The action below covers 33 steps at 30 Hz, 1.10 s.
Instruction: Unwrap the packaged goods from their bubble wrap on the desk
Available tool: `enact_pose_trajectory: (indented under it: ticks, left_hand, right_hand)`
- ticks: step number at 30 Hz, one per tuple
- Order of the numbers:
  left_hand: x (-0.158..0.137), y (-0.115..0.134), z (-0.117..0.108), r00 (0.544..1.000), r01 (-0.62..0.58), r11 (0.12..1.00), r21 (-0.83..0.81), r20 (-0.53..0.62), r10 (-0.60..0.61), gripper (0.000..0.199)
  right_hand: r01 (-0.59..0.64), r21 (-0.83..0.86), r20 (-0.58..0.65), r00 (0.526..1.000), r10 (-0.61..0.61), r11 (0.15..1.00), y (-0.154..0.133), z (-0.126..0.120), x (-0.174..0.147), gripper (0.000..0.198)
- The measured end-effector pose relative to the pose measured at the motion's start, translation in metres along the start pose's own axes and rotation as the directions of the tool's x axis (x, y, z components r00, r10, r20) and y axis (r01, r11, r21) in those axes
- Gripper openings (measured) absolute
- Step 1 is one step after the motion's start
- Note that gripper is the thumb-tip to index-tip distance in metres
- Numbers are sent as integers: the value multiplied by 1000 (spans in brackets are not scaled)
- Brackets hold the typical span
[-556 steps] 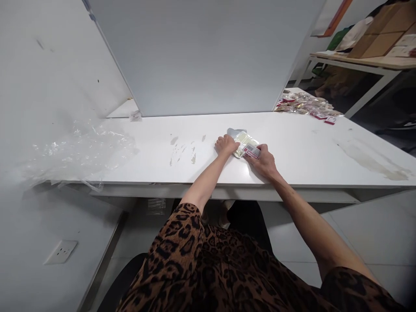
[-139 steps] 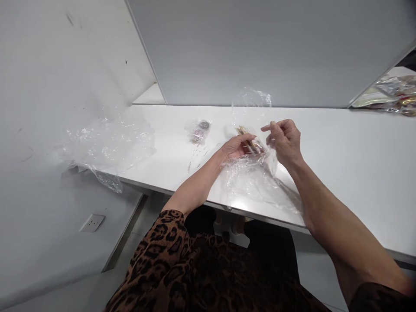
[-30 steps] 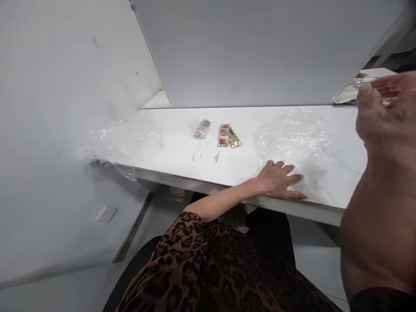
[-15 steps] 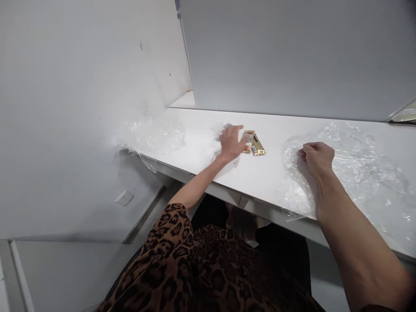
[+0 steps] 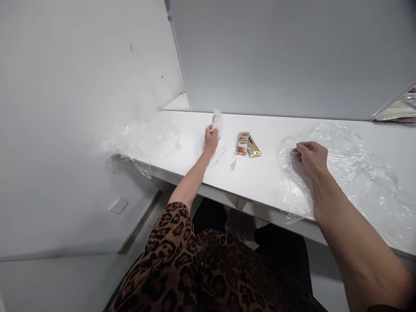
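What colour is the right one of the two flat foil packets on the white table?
The right packet is gold, partly dark; the head view shows it best.

there are two hands [image 5: 211, 140], two gold sachets [image 5: 242, 143], one packet [image 5: 217, 118], two plastic sheets [image 5: 352, 162].

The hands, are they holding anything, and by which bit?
The left hand holds a small clear plastic packet by its lower part. The right hand is over clear plastic film; I can't tell whether it pinches any.
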<state>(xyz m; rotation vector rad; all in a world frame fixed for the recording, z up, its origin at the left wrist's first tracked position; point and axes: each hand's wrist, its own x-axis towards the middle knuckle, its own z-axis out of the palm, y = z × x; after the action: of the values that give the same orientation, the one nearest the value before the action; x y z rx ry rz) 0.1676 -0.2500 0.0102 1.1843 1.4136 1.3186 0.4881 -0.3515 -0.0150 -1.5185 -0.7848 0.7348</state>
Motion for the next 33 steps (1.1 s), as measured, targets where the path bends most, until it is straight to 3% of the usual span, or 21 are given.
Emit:
enact_pose_trajectory:
  ticks: [2, 4, 8, 11, 13, 15, 22, 25, 28, 31, 33]
  left_hand:
    - [-6, 5, 1, 999, -5, 962, -273, 48, 19, 20]
    - [-16, 12, 7, 989, 33, 895, -445, 144, 35, 19]
    - [-42, 33, 35, 953, 171, 833, -526, 304, -3, 28]
    - [-59, 43, 61, 896, 274, 792, -546, 443, -5, 31]
    - [-67, 43, 77, 862, 321, 773, -548, 507, 2, 33]
    - [-71, 39, 89, 846, 346, 776, -528, 532, -16, 35]
    - [-79, 25, 95, 814, 379, 852, -360, 567, -123, 47]
    - [-78, 23, 93, 788, 373, 873, -315, 604, -119, 42]
    - [-76, 21, 92, 692, 438, 870, -225, 702, -167, 31]
    - [-77, 19, 89, 580, 525, 840, -140, 781, -232, 38]
    - [-78, 18, 87, 541, 546, 827, -138, 812, -222, 36]
  right_hand:
    - [26, 2, -10, 1000, -25, 1000, -9, 4, -2, 10]
    - [91, 35, -9, 996, -90, 995, -25, 14, -6, 9]
    - [149, 213, 63, 984, -166, 966, -62, 44, -14, 15]
    - [-18, 319, 196, 979, -47, 947, -78, 67, -19, 39]
    - [-150, 404, 319, 948, 15, 903, -78, 76, -22, 51]
    - [-172, 460, 369, 930, -11, 871, -73, 80, -24, 55]
    - [82, 454, 44, 992, -115, 887, -65, 58, -9, 43]
    - [91, 448, 42, 992, -123, 890, -75, 43, -3, 40]
    - [71, 550, 92, 985, -145, 832, -78, 35, 0, 34]
    - [98, 665, 74, 978, -196, 741, -71, 34, 6, 30]
    - [132, 692, 53, 971, -232, 709, -63, 33, 13, 30]
